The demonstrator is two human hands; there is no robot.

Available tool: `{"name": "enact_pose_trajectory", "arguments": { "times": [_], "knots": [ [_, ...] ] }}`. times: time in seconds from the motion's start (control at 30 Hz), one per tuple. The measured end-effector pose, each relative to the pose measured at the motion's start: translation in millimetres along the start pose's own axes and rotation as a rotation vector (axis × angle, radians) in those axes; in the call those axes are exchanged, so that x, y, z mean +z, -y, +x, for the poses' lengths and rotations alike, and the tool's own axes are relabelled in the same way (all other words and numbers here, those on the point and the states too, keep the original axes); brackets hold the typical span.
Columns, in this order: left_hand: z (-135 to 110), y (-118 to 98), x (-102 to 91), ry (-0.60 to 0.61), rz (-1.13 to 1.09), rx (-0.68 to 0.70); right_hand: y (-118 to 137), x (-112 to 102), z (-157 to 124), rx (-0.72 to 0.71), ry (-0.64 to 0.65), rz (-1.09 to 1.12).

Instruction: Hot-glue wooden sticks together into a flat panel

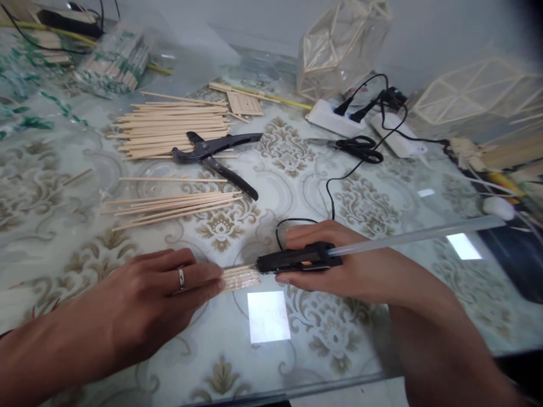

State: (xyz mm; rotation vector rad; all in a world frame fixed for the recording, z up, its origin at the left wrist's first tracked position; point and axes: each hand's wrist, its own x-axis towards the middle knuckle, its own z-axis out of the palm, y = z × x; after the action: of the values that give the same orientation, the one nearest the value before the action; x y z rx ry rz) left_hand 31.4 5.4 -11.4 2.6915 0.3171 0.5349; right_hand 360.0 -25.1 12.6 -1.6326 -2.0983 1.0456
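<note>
My right hand (352,271) is closed around a black hot glue gun (292,260). A long clear glue stick (416,237) juts out of its back end. The gun's nozzle is at the right end of a small flat panel of wooden sticks (241,278), whose top looks shiny. My left hand (156,294), with a ring on one finger, has its fingers together and pinned on the panel's left part, hiding it. Beyond the left hand, several thin wooden sticks (178,208) lie in a loose bunch.
Black-handled cutting pliers (207,150) lie against a larger stick pile (169,127). Scissors (360,150) and a white power strip (335,117) with black cords are farther right. Stick frames (343,48) stand at the back; bagged sticks (116,59) lie back left. Patterned cloth shows under glass.
</note>
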Motion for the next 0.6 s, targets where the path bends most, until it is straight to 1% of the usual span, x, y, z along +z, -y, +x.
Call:
{"name": "enact_pose_trajectory", "arguments": {
  "times": [0.07, 0.23, 0.37, 0.6],
  "knots": [
    [-0.7, 0.1, -0.3, 0.006, 0.010, 0.001, 0.6, -1.4, 0.1, 0.001, 0.009, 0.001],
    [-2.9, 2.5, 3.2, -0.010, 0.014, -0.003, 5.0, -6.1, 1.6, 0.067, 0.110, 0.021],
    [-4.9, 4.2, 5.2, -0.006, -0.003, -0.008, 7.1, -8.2, 2.7, 0.077, 0.105, 0.034],
    [-1.4, 1.3, 1.6, 0.013, -0.011, 0.002, 9.2, -8.9, 2.2, 0.072, 0.094, 0.006]
  ]
}}
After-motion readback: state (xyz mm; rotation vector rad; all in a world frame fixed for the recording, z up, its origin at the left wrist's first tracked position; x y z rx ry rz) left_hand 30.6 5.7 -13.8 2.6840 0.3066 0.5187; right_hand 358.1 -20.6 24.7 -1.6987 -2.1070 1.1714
